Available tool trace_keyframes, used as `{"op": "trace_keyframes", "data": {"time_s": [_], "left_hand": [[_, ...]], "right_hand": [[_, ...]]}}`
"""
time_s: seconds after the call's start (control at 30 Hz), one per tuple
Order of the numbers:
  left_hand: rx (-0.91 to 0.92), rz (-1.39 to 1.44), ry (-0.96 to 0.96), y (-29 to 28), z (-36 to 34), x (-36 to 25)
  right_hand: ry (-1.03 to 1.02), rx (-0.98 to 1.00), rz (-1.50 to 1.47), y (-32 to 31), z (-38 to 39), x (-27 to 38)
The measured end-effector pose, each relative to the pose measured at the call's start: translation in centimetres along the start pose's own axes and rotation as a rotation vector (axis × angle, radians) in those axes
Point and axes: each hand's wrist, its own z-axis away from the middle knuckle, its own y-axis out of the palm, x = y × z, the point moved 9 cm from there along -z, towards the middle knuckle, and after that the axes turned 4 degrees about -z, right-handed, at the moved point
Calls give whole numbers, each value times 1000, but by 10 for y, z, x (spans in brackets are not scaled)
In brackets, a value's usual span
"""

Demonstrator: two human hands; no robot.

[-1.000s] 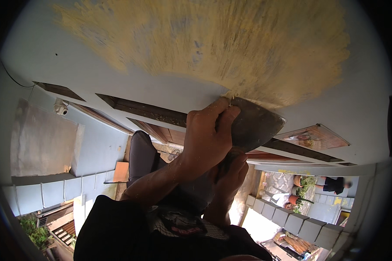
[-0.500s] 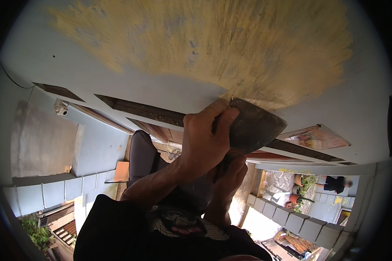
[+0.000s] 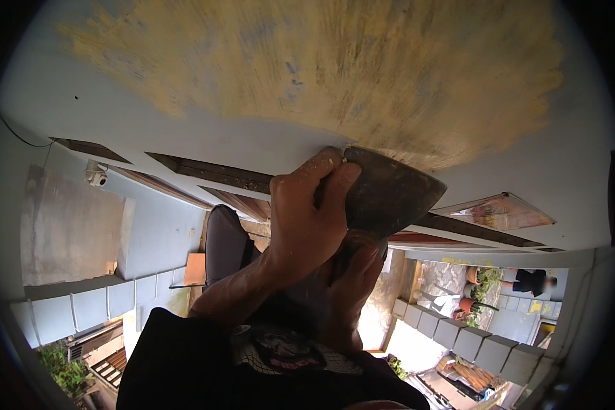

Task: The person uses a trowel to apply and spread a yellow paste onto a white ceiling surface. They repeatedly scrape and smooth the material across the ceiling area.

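Note:
A wide, dark putty knife (image 3: 393,188) has its broad edge at the lower border of a yellow putty patch (image 3: 389,75) on the pale wall (image 3: 266,140). My left hand (image 3: 307,212) pinches the blade's left corner between thumb and fingers. Bits of yellowish residue cling to those fingertips. Below the blade, my right hand (image 3: 355,273) is wrapped round the narrow end, where the handle is mostly hidden by the fingers. Streaks and thin grey spots show through the putty.
Narrow dark openings (image 3: 212,174) run across the wall below the patch. A framed picture (image 3: 502,210) hangs to the right. A white camera (image 3: 96,173) is fixed at the left. Potted plants (image 3: 470,304) and another person (image 3: 528,281) appear farther off at the right.
Both hands and the putty knife have shifted slightly left along the patch's lower border. The blade's outline looks more curved now, and my grip is the same.

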Motion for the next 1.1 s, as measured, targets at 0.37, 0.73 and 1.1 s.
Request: {"op": "trace_keyframes", "data": {"time_s": [0.37,0.73,1.1], "left_hand": [[-20,15,-59,-4,4,7],[-16,15,18,-2,-3,0],[-7,13,-30,-4,2,7]], "right_hand": [[396,209,-301,10,7,-10],[396,208,-309,9,8,-8],[442,163,-349,5,15,-9]]}}
